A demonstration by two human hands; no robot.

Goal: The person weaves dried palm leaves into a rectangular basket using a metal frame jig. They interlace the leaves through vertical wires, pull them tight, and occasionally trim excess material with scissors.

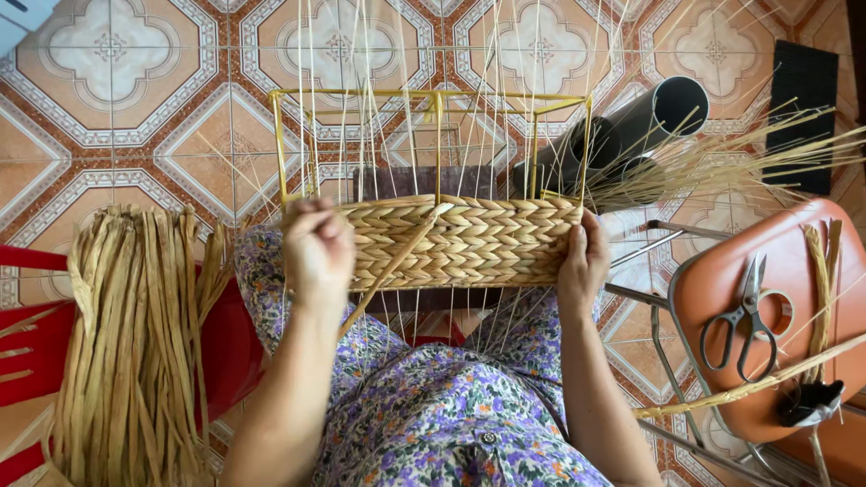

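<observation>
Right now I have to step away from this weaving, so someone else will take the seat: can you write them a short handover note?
Left hand: gripping the left end of the woven band, at a loose strand that slants down across it.
Right hand: steadying the band's right end.
The band sits on a yellow wire frame held over the lap.
Done: several plaited rows across the near side.
Left: thin upright stakes above the band are bare.
Supplies: fibre bundle on the left; scissors on the orange stool at right.

floor: patterned orange-and-white tiles [144, 99] | right: orange chair seat [803, 271]; left: red plastic chair [36, 352]
</observation>
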